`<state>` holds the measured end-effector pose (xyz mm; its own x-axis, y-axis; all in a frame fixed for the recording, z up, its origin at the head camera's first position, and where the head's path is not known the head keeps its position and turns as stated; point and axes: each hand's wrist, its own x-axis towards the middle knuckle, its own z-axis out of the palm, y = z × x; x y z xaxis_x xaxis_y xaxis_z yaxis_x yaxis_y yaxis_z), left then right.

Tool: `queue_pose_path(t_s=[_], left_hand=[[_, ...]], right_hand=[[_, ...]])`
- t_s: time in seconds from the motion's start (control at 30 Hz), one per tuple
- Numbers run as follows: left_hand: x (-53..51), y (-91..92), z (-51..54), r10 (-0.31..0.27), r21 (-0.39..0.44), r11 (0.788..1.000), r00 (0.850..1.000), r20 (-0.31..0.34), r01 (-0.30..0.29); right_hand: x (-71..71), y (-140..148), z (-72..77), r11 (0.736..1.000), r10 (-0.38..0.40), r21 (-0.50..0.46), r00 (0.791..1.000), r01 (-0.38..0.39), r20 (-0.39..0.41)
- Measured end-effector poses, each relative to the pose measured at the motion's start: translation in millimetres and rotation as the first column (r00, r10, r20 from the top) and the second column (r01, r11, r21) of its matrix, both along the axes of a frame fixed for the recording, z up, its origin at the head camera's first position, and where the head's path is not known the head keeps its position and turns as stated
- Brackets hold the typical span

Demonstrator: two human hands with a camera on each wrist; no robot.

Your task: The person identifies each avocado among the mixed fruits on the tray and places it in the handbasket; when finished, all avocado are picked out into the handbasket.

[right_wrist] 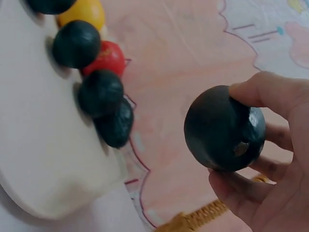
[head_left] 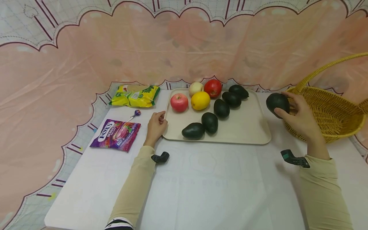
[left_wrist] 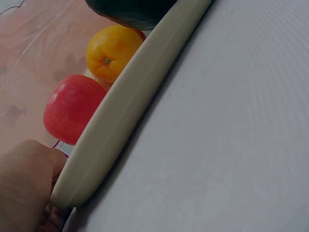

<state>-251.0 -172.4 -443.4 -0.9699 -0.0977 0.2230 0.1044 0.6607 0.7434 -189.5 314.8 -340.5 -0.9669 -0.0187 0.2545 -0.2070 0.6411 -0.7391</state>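
Observation:
In the head view my right hand (head_left: 302, 116) holds a dark avocado (head_left: 277, 104) between thumb and fingers, raised between the tray and the wicker basket (head_left: 326, 91). The right wrist view shows that avocado (right_wrist: 223, 129) with its stem scar facing the hand. With curled fingers, my left hand (head_left: 156, 126) grips the left edge of the beige tray (head_left: 241, 135); some of its fingertips are hidden in the left wrist view. Several avocados (head_left: 210, 122) lie on the tray in a slanting row. Behind them sit a red apple (head_left: 179, 102), an orange-yellow fruit (head_left: 200, 100), a pomegranate (head_left: 212, 88) and a pale round fruit (head_left: 196, 88).
Left of the tray are a yellow-green packet (head_left: 135, 95), a lollipop (head_left: 137, 112) and a purple candy bag (head_left: 116, 134). The basket's tall handle (head_left: 325, 68) arches up at the right. A patterned pink cloth (head_left: 138, 48) hangs behind the white table (head_left: 207, 185).

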Motion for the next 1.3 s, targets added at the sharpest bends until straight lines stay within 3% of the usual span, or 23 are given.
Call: queue_pose_path(t_s=[0.13, 0.3, 0.7, 0.97, 1.13, 1.3], left_hand=[[1.1, 0.1, -0.1, 0.001, 0.004, 1.000, 1.000, -0.026, -0.001], [0.0, 0.0, 1.4, 0.001, -0.009, 1.000, 1.000, 0.021, -0.001], [-0.4, 0.5, 1.1, -0.004, -0.010, 1.000, 1.000, 0.028, 0.004], [-0.5, 1.5, 2.0, -0.008, 0.003, 1.000, 0.999, 0.033, 0.008], [-0.8, 1.2, 2.0, -0.003, -0.002, 1.000, 0.999, 0.041, 0.003], [-0.7, 1.0, 2.5, 0.001, -0.005, 1.000, 0.999, 0.046, -0.001]], right_hand=[[3.6, 10.8, 3.4, 1.000, -0.003, -0.011, 1.000, 0.003, 0.007], [9.5, 23.2, 6.8, 1.000, -0.016, -0.017, 0.999, 0.016, 0.038], [19.1, 46.0, 11.1, 0.996, -0.089, -0.017, 0.993, 0.091, 0.081], [24.7, 71.6, 5.1, 0.980, -0.150, -0.123, 0.986, 0.158, 0.069], [24.6, 81.2, -1.7, 0.960, -0.238, -0.130, 0.967, 0.248, 0.088], [22.2, 85.1, -7.6, 0.911, -0.357, -0.155, 0.919, 0.382, 0.167]])
